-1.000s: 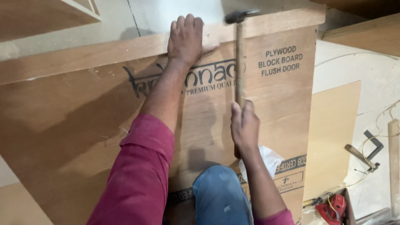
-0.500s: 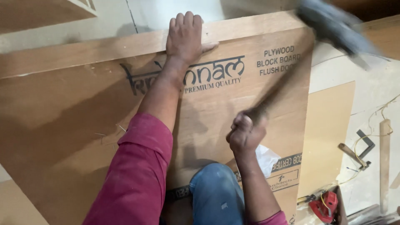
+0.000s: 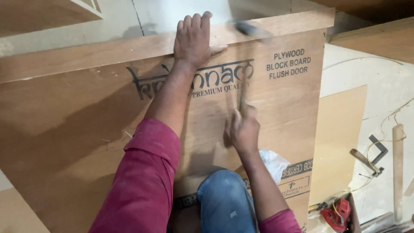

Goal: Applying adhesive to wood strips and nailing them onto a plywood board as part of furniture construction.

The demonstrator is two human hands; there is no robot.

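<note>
The left hand [image 3: 194,41] is lying flat, fingers spread, pinning the wooden edge strip [image 3: 108,54] at twelve o'clock against the plywood sheet [image 3: 64,142], steadying it. The right hand [image 3: 244,129] is gripping a hammer [image 3: 243,86], its blurred head at the strip.

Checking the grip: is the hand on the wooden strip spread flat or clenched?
Spread flat: the left hand lies palm down, fingers extended, on the wooden strip.

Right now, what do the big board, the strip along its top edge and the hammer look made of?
Board: plywood, brown matte veneer with visible grain. Edge strip: lighter bare wood, unfinished. Hammer: blurred; dark head looks like metal, handle probably wood, gripped by right hand. Left hand presses the strip.
</note>
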